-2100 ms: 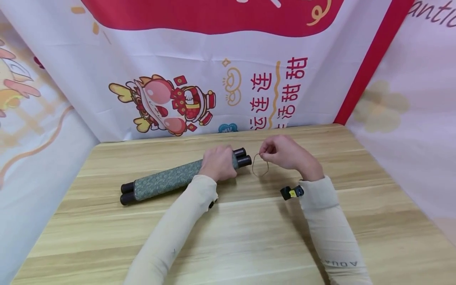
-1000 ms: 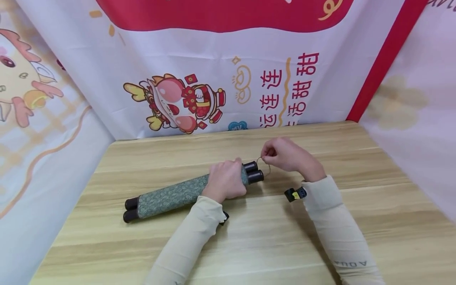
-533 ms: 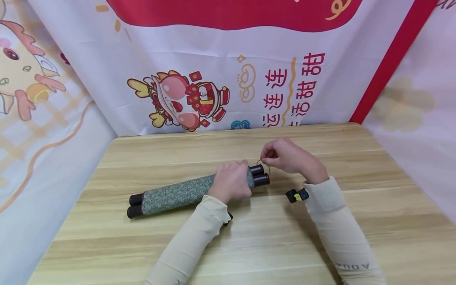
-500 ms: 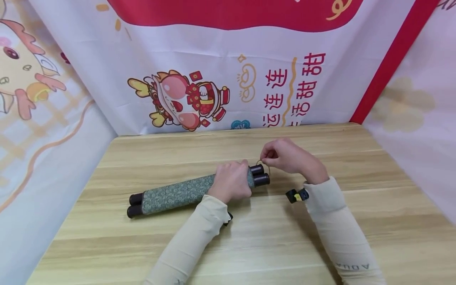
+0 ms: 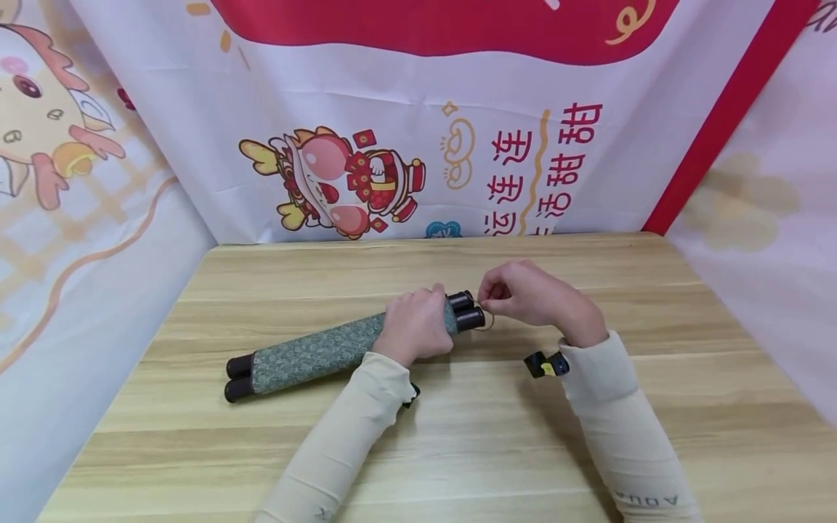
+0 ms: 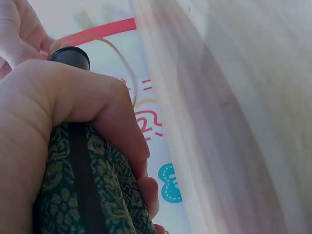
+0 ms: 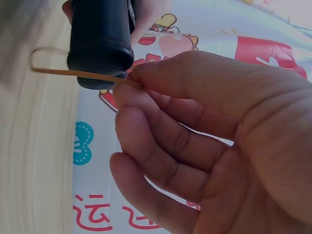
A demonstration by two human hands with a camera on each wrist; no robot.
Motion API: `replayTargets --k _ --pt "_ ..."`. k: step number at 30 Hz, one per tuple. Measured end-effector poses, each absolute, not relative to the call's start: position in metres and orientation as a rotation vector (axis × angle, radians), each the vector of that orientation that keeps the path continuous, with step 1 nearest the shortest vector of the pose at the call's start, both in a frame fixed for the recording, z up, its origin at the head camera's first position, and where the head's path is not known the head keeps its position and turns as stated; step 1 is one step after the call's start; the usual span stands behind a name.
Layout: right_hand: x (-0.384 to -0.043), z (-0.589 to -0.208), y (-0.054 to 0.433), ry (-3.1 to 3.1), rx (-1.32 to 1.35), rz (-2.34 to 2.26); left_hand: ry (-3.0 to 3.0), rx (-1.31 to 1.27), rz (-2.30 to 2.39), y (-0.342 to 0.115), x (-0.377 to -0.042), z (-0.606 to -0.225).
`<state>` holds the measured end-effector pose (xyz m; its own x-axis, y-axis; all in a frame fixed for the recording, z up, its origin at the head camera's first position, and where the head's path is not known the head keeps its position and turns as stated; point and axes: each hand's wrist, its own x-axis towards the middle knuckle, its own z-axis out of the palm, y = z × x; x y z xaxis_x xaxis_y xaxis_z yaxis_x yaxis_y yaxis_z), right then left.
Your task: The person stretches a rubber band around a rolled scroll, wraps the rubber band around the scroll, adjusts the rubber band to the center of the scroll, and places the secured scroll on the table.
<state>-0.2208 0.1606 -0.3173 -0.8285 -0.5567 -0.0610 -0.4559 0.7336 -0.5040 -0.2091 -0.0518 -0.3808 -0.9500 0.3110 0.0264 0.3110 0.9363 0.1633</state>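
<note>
A rolled scroll (image 5: 314, 352) in green patterned brocade, with paired dark rod ends, lies slanted on the table. My left hand (image 5: 416, 323) grips it near its right end, fingers curled over the brocade. In the left wrist view, the thumb side of that hand covers part of a dark rod end (image 6: 72, 57). Between thumb and forefinger, my right hand (image 5: 530, 294) pinches a thin brown rubber band (image 7: 87, 74). The band's loop hangs about the right-hand rod ends (image 7: 100, 53), passing across their tips in the right wrist view.
The wood-grain table (image 5: 458, 436) reaches back to a printed white cloth (image 5: 405, 94) with a red border. More printed cloth (image 5: 111, 203) stands along the left side. A small black wrist camera (image 5: 546, 365) sits at the right cuff.
The rubber band, formerly apart from the scroll to its right, is now at the rod ends. The left hand has brought the scroll's right end closer to the right hand, which keeps its pinch.
</note>
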Motion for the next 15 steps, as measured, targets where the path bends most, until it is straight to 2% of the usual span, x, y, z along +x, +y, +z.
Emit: replayTargets --k 15 --pt "-0.2129 -0.3154 0.1524 2.697 -0.773 -0.741 -3.071 -0.405 -0.281 -0.0613 -0.2115 -0.3744"
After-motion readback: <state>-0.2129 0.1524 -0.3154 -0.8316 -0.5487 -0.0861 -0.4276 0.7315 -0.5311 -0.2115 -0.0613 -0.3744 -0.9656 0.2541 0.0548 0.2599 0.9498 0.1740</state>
